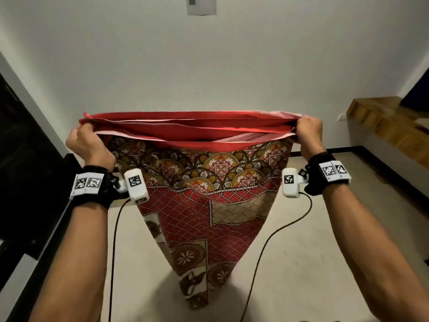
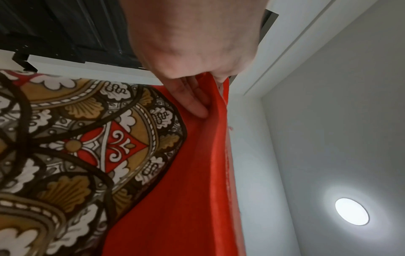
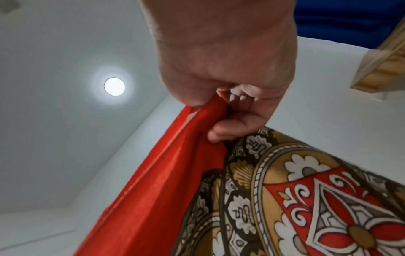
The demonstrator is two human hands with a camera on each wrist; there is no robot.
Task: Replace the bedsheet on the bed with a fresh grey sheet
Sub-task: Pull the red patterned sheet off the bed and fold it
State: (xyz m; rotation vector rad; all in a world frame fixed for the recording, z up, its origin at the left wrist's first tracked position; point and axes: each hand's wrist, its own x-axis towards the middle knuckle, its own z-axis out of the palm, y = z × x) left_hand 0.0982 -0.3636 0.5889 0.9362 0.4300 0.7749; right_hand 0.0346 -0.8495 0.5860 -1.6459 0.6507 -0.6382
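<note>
Two hands, one folded sheet point(image 1: 199, 182) — red-bordered, printed in red, ochre and brown medallions — held up in the air in front of a white wall point(image 1: 209, 66). The person's left hand point(image 1: 86, 145) grasps the sheet's left top corner, fingers curled over the stacked red edges; the right hand point(image 1: 308, 131) pinches the right top corner the same way, thumb and fingers closed on the bunched border. The top edge runs taut between them, and several layers show along it, so the cloth is judged to be mid-fold: the hands are spread to keep the layers aligned while the rest hangs straight down to a narrow tail just above the floor point(image 1: 301, 263).

No grey sheet and no bed appear in any view; this patterned sheet is presumably the old one, off the bed and being tidied away.

Right of the sheet: a wooden ledge point(image 1: 383, 117). Left of it: a dark panel point(image 1: 23, 159). Above it, on the wall: a paper point(image 1: 201, 5) with a small printed square, unreadable. Wristbands point(image 1: 89, 183) carry black-and-white square code markers — no legible words or brands anywhere.
</note>
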